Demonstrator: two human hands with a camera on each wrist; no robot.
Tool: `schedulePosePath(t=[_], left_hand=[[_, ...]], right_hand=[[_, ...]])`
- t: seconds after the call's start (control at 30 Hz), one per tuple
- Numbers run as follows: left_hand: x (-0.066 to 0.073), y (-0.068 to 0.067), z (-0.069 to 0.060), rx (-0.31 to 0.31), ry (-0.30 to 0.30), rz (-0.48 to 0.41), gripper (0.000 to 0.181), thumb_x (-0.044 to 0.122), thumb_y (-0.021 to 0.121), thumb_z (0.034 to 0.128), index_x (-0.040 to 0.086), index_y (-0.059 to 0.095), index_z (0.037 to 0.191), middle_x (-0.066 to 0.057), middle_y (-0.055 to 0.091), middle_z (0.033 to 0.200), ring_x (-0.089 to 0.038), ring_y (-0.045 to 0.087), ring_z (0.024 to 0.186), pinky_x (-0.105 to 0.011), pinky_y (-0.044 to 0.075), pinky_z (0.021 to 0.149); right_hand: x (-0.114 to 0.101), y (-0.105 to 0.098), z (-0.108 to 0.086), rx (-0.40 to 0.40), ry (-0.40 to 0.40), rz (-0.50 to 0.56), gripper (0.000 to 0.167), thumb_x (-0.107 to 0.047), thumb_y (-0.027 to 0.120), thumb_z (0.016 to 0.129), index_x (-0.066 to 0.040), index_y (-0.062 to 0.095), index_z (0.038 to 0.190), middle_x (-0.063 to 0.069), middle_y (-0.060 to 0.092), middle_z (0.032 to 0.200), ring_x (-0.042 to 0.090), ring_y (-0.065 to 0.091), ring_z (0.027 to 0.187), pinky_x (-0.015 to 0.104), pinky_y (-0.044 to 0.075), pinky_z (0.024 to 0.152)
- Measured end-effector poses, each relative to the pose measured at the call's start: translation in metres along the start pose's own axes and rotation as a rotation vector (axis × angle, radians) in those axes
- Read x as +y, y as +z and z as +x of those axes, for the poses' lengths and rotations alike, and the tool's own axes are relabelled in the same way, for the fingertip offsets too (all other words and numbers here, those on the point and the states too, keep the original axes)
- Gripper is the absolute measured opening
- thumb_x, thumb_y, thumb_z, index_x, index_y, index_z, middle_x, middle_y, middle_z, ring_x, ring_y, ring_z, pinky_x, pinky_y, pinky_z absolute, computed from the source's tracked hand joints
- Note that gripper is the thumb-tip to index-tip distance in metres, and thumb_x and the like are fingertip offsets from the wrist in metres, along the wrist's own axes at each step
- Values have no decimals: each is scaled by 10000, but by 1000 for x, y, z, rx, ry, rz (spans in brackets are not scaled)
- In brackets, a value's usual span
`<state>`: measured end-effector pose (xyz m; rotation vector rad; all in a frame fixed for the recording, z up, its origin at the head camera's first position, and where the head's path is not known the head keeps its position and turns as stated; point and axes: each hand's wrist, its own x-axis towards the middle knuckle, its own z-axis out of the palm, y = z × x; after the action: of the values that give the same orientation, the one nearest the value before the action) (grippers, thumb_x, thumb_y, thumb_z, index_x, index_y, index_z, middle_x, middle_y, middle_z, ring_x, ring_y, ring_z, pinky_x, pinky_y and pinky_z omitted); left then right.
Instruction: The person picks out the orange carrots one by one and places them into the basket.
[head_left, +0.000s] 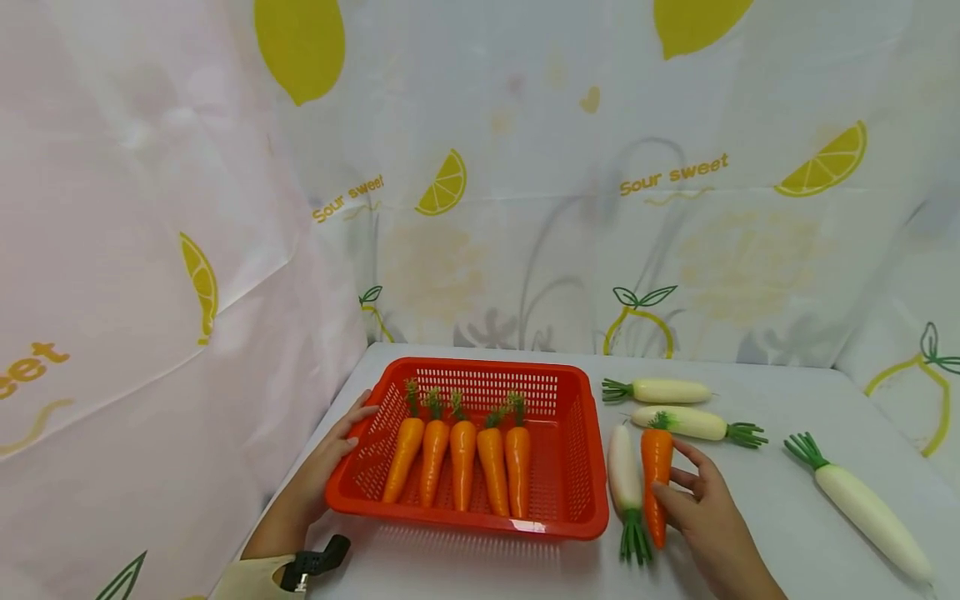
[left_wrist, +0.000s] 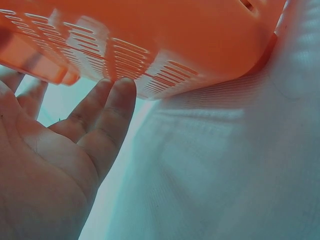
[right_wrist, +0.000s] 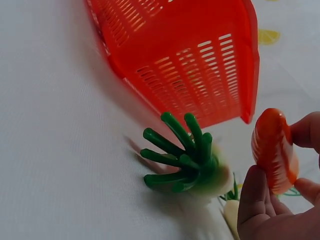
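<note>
My right hand point(head_left: 708, 508) pinches an orange carrot point(head_left: 657, 475) between thumb and fingers, right of the red basket point(head_left: 543, 528). In the right wrist view the held carrot point(right_wrist: 272, 145) appears end-on. Several carrots point(head_left: 462, 467) lie side by side in the basket, green tops toward the far wall. At the basket's left side rests my left hand point(head_left: 326, 467); in the left wrist view its fingers point(left_wrist: 117, 102) look fairly straight and touch the slotted wall. Beside the held carrot lies a white radish point(head_left: 622, 471), leaves toward me.
Two more white radishes, one at the back point(head_left: 671, 391) and one just in front of it point(head_left: 686, 422), lie right of the basket. Another radish point(head_left: 870, 517) lies slanted at the far right. Lemon-print cloth point(head_left: 525, 208) hangs behind the white table point(head_left: 780, 533).
</note>
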<state>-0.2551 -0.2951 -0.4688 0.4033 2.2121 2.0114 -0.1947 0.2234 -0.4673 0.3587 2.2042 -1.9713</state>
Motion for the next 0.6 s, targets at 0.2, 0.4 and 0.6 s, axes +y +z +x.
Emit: schedulePosePath(t=[0.2, 0.4, 0.6], left_hand=[[-1, 0, 0, 0, 3, -1, 575, 60, 354, 1023, 83, 352, 1597, 54, -42, 1779, -416, -76, 1612, -235, 519, 1016], [-1, -1, 0, -27, 38, -19, 545, 61, 337, 1042, 45, 342, 1587, 32, -48, 1780, -429, -91, 1604, -219, 496, 1041], [1, 1, 0, -19, 26, -28, 543, 58, 316, 1042, 44, 347, 1584, 45, -44, 1779, -416, -85, 1608, -221, 504, 1030]], right_hand=[[-4, 5, -4, -33, 8, 69, 803, -168, 570, 1063, -207, 64, 1685, 284, 337, 1573, 277, 590, 1223, 376, 596, 951], [-11, 13, -8, -46, 33, 79, 800, -178, 569, 1063, -234, 75, 1689, 252, 348, 1568, 353, 521, 1312, 431, 579, 1000], [-14, 15, -13, -80, 20, 160, 762, -176, 571, 1066, -265, 117, 1671, 194, 379, 1522, 293, 535, 1258, 358, 575, 984]])
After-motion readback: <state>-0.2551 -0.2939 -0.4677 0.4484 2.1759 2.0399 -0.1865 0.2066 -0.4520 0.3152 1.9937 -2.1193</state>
